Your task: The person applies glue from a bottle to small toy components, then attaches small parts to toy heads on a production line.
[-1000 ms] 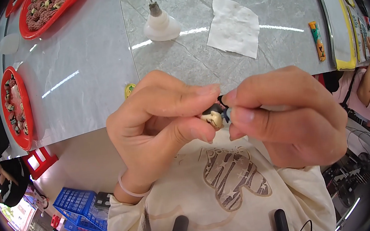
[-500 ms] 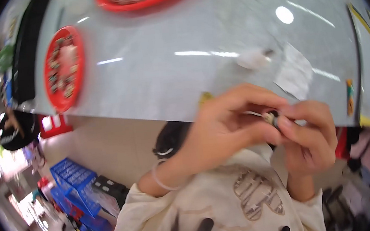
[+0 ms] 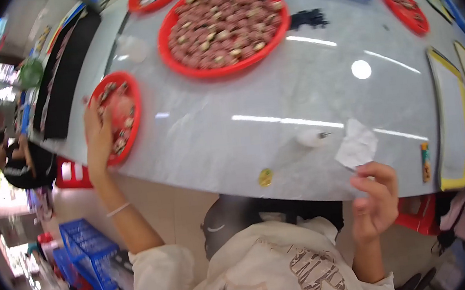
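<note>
While a person in black clothing [image 3: 16, 165] showed at the far left, we had our left hand [image 3: 99, 133] down over an oval red tray [image 3: 136, 107], its fingers reaching in among small dark-and-cream pieces [image 3: 121, 138]; we could not tell whether they grasped one. That tray sat at the left edge of the glossy grey worktop [image 3: 213, 119]. Beyond it we saw a blurred white bottle [image 3: 133, 48], then a large round red tray [image 3: 219, 71] covered with pinkish lumps and cream bits. Near our front edge lay a small yellow disc [image 3: 266, 177], and further right a white squeeze bottle [image 3: 312, 138] with a dark tip. Next came a crumpled white paper sheet [image 3: 357, 142]. Our right hand [image 3: 375, 201] hovered just by its lower edge, fingers loosely bent; we could not tell whether it held anything. Rightmost, an orange-and-green tube [image 3: 426, 162] lay beside a yellow-edged panel [image 3: 450, 122].
</note>
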The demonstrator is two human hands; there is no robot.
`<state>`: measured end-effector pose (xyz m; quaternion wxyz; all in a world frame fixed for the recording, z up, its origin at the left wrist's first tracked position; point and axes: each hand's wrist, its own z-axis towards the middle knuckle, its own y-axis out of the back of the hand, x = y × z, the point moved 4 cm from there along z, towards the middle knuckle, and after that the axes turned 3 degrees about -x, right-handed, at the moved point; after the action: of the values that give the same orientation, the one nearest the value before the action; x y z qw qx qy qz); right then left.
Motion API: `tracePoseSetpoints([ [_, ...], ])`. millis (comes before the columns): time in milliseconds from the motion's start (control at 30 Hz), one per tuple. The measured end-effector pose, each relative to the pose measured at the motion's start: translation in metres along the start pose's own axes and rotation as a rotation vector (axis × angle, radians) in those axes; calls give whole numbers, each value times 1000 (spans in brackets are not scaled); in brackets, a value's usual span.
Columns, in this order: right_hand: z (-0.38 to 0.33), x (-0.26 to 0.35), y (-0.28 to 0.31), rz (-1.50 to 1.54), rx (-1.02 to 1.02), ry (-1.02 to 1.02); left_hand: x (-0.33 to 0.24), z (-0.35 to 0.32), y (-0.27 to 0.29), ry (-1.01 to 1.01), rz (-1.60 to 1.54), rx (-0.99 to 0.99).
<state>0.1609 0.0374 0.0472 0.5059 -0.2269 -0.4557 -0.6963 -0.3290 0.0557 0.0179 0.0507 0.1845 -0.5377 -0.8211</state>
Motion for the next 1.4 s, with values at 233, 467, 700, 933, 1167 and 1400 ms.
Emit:
tracePoseSetpoints([
  [233,23,-37,20,120,-19,38,-32,18,-19,74,10,141],
  [467,18,-56,38,177,-16,15,-29,0,0,120,14,136],
  [700,12,-58,24,154,20,16,3,8,-6,-92,3,-8],
  [933,7,-59,23,131,9,6,-9,4,-11,77,-143,55],
  [1167,2,-67,38,61,-5,-27,-2,-5,-5,121,-55,162],
  [1400,-1,-62,42,29,-35,32,0,-1,-13,89,-69,171],
])
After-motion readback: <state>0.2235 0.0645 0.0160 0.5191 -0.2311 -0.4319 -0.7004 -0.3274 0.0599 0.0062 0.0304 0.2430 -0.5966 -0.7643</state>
